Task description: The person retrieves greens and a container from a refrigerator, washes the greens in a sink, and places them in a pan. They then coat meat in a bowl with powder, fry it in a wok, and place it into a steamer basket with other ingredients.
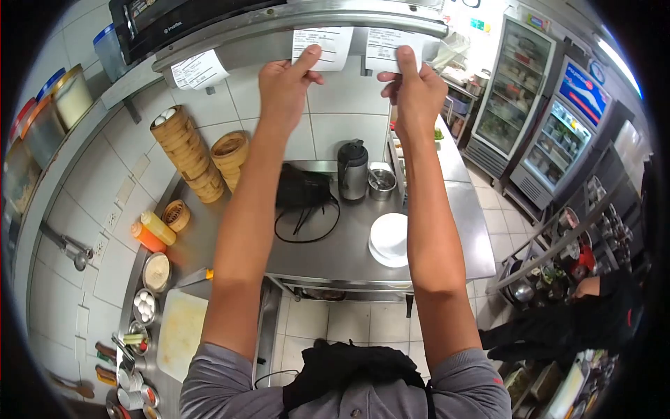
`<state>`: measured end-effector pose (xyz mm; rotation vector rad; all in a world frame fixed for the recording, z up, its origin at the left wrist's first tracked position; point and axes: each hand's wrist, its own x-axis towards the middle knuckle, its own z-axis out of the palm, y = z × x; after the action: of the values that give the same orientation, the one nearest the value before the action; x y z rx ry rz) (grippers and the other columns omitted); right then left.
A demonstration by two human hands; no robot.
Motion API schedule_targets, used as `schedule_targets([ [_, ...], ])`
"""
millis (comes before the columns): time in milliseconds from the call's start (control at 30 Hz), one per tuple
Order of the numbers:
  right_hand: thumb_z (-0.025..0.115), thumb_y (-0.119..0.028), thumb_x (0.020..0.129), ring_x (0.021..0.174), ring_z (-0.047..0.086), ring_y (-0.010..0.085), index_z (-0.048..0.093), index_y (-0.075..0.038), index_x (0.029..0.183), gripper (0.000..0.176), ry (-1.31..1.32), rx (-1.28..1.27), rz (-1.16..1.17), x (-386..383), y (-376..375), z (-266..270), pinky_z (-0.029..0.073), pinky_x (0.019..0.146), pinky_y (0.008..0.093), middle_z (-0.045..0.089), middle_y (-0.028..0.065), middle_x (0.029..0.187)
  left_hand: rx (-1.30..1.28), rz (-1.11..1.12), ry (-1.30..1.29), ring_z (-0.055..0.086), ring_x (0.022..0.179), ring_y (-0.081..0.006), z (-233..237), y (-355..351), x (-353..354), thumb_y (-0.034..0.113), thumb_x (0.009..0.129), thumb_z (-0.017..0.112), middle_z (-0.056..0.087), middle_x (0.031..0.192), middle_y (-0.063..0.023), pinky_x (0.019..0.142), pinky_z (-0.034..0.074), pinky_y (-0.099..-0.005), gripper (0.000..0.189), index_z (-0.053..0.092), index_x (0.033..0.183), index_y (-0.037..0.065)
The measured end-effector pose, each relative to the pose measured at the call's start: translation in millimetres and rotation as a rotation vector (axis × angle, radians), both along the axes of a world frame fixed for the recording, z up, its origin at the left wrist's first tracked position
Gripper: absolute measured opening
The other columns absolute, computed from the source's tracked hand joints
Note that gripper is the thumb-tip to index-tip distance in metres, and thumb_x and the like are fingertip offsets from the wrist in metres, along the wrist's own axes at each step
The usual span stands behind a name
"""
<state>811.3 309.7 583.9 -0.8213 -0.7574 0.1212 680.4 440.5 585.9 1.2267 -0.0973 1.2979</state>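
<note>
Both arms reach up to a metal rail (279,29) under a shelf. My left hand (286,87) has its thumb on a printed paper slip (335,50) hanging from the rail, with the fingers curled behind it. At a second printed slip (384,43), my right hand (417,91) pinches the lower right part between thumb and fingers. Further left along the rail hang more slips (199,70), untouched. The top edges of the slips are hidden at the rail.
Below is a steel counter (314,258) with bamboo steamers (178,143), a black bag (301,187), a thermos (353,170), white plates (389,236) and a cutting board (181,332). Fridges (513,84) stand at right. Another person (579,314) in dark clothes is at lower right.
</note>
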Motion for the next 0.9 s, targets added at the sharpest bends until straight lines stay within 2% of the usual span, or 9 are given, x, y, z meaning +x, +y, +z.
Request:
schedule_targets([
  [233,0.049,-0.058,0.093,0.051,0.055,0.01,0.064,0.001,0.098,0.061,-0.031,-0.199,0.234,54,-35,-36,0.039,0.044,0.0231,0.065,0.0088,0.077,0.008,0.204,-0.043,0.061,0.073,-0.015,-20,-10,27,0.015,0.089,0.067,0.064,0.096,-0.0096,0.074,0.054,-0.0385,0.02,0.059,0.101,0.001],
  [333,0.058,-0.022,0.091,0.063,0.059,0.0109,0.062,-0.003,0.102,0.022,-0.187,-0.232,0.517,111,-127,-143,0.045,0.054,0.0251,0.066,0.0043,0.083,0.016,0.385,-0.039,0.053,0.116,-0.0288,-64,-54,49,0.037,0.1,0.042,0.054,0.123,-0.0196,0.1,0.044,-0.054,0.045,0.041,0.132,0.005],
  [467,0.056,-0.025,0.094,0.068,0.059,0.0142,0.065,-0.003,0.092,0.023,-0.404,-0.804,0.675,187,-290,-347,0.049,0.061,0.0313,0.066,0.0036,0.08,0.083,0.747,0.125,0.036,0.066,-0.0102,-247,-184,148,0.028,0.101,0.042,0.038,0.075,0.0011,0.061,0.033,-0.0255,0.024,0.048,0.104,0.005],
  [533,0.061,-0.031,0.091,0.072,0.062,0.0188,0.066,-0.001,0.097,0.032,0.001,-1.021,0.813,227,-379,-434,0.051,0.07,0.0337,0.067,0.0106,0.084,0.193,0.728,0.398,0.046,0.065,-0.0105,-384,-274,186,0.023,0.093,0.055,0.046,0.074,0.0001,0.06,0.04,-0.0231,0.018,0.049,0.095,0.006],
  [600,0.062,-0.032,0.089,0.084,0.066,0.0223,0.067,0.0,0.101,0.035,0.243,-1.318,0.656,272,-457,-508,0.051,0.078,0.0338,0.069,0.0143,0.091,0.534,0.397,1.027,0.061,0.063,-0.0124,-450,-363,195,0.009,0.08,0.071,0.065,0.074,-0.0061,0.059,0.05,-0.026,0.021,0.064,0.098,0.002],
  [700,0.057,-0.026,0.089,0.096,0.065,0.0287,0.068,-0.002,0.102,0.03,-0.251,-1.677,0.55,384,-495,-474,0.049,0.087,0.0377,0.069,0.0158,0.104,0.063,0.165,1.35,0.065,0.064,-0.0136,-441,-447,230,0.018,0.08,0.075,0.068,0.075,-0.0082,0.059,0.052,-0.0276,0.027,0.068,0.104,0.005],
  [767,0.052,-0.019,0.091,0.079,0.068,0.0224,0.066,-0.004,0.107,0.026,0.094,-1.46,0.537,501,-506,-550,0.053,0.067,0.0347,0.07,0.0108,0.098,-0.165,0.167,1.396,0.065,0.065,-0.0139,-437,-477,234,0.019,0.081,0.075,0.068,0.076,-0.0083,0.06,0.052,-0.028,0.028,0.068,0.104,0.005],
  [833,0.049,-0.015,0.091,0.058,0.059,0.0147,0.06,-0.003,0.102,0.019,0.546,-1.113,-0.241,563,-470,-551,0.046,0.047,0.0262,0.06,0.0069,0.074,-0.294,0.068,1.444,0.066,0.066,-0.0166,-446,-475,252,0.022,0.082,0.073,0.068,0.079,-0.0082,0.063,0.052,-0.0294,0.032,0.067,0.107,0.004],
  [900,0.056,-0.016,0.088,0.057,0.058,0.0179,0.059,-0.007,0.1,0.015,0.284,-1.357,-0.478,690,-497,-762,0.047,0.047,0.0297,0.058,0.0064,0.069,-0.127,0.018,1.477,0.066,0.067,-0.0183,-445,-462,296,0.024,0.083,0.073,0.068,0.079,-0.0082,0.065,0.053,-0.0305,0.034,0.066,0.109,0.004],
])
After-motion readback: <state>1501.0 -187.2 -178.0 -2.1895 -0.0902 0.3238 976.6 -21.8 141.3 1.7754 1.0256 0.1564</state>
